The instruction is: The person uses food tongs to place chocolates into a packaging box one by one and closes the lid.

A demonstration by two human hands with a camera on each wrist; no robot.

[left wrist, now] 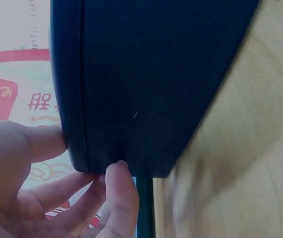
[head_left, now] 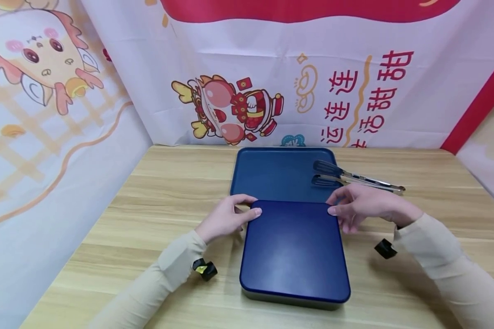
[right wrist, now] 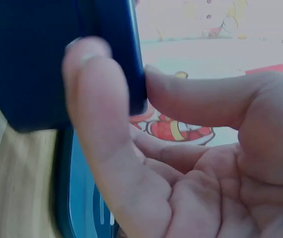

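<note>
A dark blue rectangular box (head_left: 294, 251) with its flat lid on sits on the wooden table in front of me. At its far left corner my left hand (head_left: 225, 219) grips it, thumb on the lid's edge. In the left wrist view, the fingertips (left wrist: 121, 188) lie against the box wall below the lid seam. My right hand (head_left: 364, 205) holds the far right corner, its thumb over the lid's rim. The right wrist view shows one finger (right wrist: 99, 109) across the side wall and the thumb (right wrist: 181, 96) at the lid edge.
Behind the box lies a blue tray (head_left: 271, 171), its near edge hidden by the box. Metal tongs (head_left: 366, 178) with dark slotted heads rest across the tray's right side onto the wooden table (head_left: 169, 192). A printed cloth (head_left: 247, 50) hangs along the far edge.
</note>
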